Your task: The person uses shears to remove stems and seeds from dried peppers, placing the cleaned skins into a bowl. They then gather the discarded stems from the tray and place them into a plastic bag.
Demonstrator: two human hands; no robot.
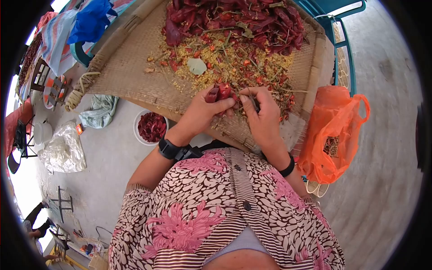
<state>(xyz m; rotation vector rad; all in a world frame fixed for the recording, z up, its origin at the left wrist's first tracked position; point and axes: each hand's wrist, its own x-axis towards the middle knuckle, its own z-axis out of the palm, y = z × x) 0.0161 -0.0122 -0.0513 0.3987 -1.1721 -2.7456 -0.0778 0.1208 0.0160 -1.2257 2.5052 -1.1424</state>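
I'm seeing the left hand [201,110] leaning in from the lower left, its forearm slanting up past a black wristband [167,149]. Its thumb is lying across a few dried red peppers [220,92], and the fingers are wrapping them from beneath, so that grip is closed on them. They're sitting just above the near part of the woven tray [128,74], below the yellow seeds [188,75]. The right hand [262,112] is facing it from the other side, its wrist low and its knuckles arching upward. Its thumb and forefinger are curling toward each other beside the peppers; something dark is showing within, but I can't tell whether they're pinching it.
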